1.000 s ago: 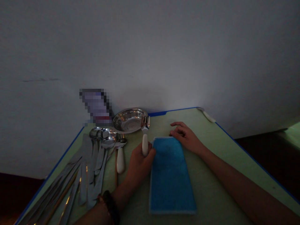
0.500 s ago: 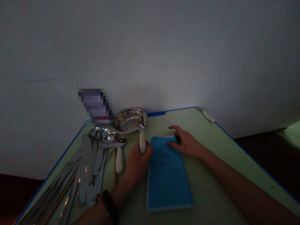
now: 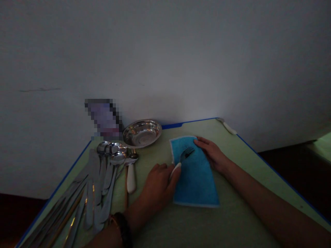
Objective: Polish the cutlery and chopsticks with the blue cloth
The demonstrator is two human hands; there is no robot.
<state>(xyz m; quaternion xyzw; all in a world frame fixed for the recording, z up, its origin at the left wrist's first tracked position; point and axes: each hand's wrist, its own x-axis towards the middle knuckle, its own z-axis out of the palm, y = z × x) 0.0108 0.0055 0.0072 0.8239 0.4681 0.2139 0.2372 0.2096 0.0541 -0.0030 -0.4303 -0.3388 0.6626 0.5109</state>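
My left hand is closed around the white handle of a fork. The fork's metal tines point up and right, over the upper part of a blue cloth with a white edge. At the cloth's upper right edge, my right hand grips it, with the fingers along the border and partly behind it. The cloth's top is raised towards me, and its lower end hangs near the table.
On the left lie several spoons, long flat utensils and a white-handled utensil. A steel bowl stands by the wall, beside a blurred-out device. Another white-handled utensil rests at the green table's far right corner.
My left hand has moved right and tilted the fork from upright to over the cloth. My right hand has taken hold of the cloth's edge and lifted it; the cloth has shifted up and right.
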